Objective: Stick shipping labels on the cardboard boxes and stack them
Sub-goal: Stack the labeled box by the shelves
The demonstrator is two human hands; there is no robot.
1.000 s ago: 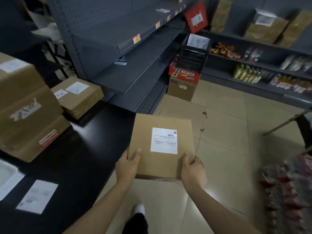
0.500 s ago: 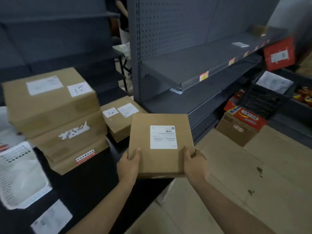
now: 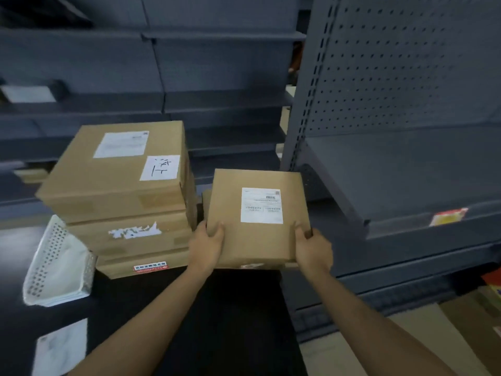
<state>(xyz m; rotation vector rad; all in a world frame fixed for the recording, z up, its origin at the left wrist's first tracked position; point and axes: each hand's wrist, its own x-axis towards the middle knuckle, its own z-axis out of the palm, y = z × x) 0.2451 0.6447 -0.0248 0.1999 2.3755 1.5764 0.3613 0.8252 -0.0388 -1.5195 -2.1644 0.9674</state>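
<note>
I hold a flat cardboard box by its near corners, my left hand on the left one and my right hand on the right one. A white shipping label is stuck on its top. The box hovers over the far right part of the black table, covering most of a smaller box behind it. To its left stands a stack of three cardboard boxes; the top one carries two white labels.
A white perforated basket with paper in it sits left of the stack. A loose label sheet lies at the table's near left. Grey metal shelving stands close on the right, more shelves behind. Tan floor shows at lower right.
The view has swung left from the aisle floor toward the table. The held box has travelled with both hands from beyond the table's edge to above the table, beside the stack.
</note>
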